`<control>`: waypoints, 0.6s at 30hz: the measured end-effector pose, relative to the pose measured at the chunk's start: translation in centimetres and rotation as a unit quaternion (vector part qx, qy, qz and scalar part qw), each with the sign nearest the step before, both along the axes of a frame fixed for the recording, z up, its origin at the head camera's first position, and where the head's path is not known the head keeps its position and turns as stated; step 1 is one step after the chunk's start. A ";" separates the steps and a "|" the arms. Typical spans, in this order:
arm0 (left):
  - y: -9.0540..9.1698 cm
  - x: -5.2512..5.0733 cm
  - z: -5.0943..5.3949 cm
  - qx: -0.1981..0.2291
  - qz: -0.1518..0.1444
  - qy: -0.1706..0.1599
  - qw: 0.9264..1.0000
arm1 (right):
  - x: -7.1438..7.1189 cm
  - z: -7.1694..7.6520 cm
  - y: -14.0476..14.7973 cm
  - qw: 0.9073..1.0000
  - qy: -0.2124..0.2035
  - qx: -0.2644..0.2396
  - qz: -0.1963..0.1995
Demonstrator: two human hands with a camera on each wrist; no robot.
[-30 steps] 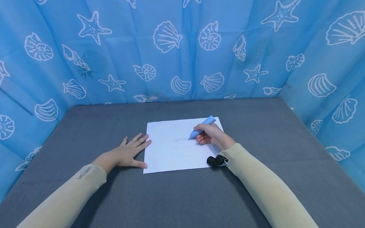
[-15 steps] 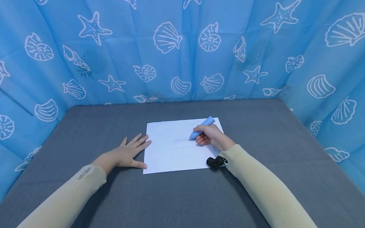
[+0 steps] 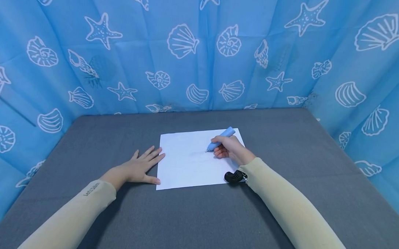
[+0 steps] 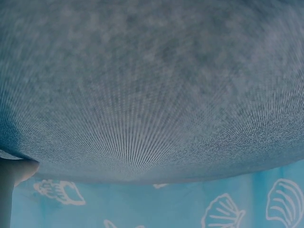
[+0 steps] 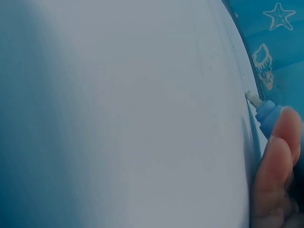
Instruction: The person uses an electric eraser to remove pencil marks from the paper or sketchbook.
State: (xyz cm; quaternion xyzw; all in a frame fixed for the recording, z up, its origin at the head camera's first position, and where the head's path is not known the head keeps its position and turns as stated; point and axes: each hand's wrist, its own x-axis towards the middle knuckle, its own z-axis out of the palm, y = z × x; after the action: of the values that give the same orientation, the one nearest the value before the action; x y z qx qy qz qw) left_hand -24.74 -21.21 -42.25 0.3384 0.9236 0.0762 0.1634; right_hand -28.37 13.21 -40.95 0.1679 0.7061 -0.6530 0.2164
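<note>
A white sheet of paper [image 3: 181, 164] lies on the grey table, with faint grey marks near its middle. My right hand [image 3: 231, 147] grips a thick light-blue electric eraser [image 3: 228, 132] like a pen, its narrow tip down at the paper. In the right wrist view, curled fingertips [image 5: 278, 154] sit behind the stepped blue collar of the electric eraser [image 5: 268, 116], and its pale blunt tip meets the sheet. My left hand [image 3: 140, 168] lies flat with spread fingers, some fingertips on the paper's left edge. Only a thumb [image 4: 21, 171] shows in the left wrist view.
A grey cloth covers the table [image 3: 196, 219]. Behind it and along both sides hangs a blue curtain [image 3: 194, 73] with white shells and starfish. A black wrist device [image 3: 234, 176] sits beneath the right cuff, over the paper's lower right corner.
The electric eraser's tip and my right hand have shifted very slightly left on the paper. My left hand and the sheet stay in place.
</note>
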 end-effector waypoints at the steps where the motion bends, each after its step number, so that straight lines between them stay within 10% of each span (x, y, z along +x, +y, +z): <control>1: 0.0 0.0 0.0 0.003 -0.001 0.000 1.000 | 0.0 0.0 0.0 1.000 0.000 0.002 0.001; 18: -0.1 -0.1 -0.1 0.004 -0.004 -0.001 1.000 | -0.2 -0.1 -0.1 1.000 -0.008 -0.003 -0.006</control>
State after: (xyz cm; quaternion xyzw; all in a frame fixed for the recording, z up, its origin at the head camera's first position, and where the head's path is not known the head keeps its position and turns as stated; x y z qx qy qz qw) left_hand -24.89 -21.34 -42.40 0.3426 0.9217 0.0800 0.1635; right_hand -28.62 13.09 -41.01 0.1767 0.7011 -0.6553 0.2186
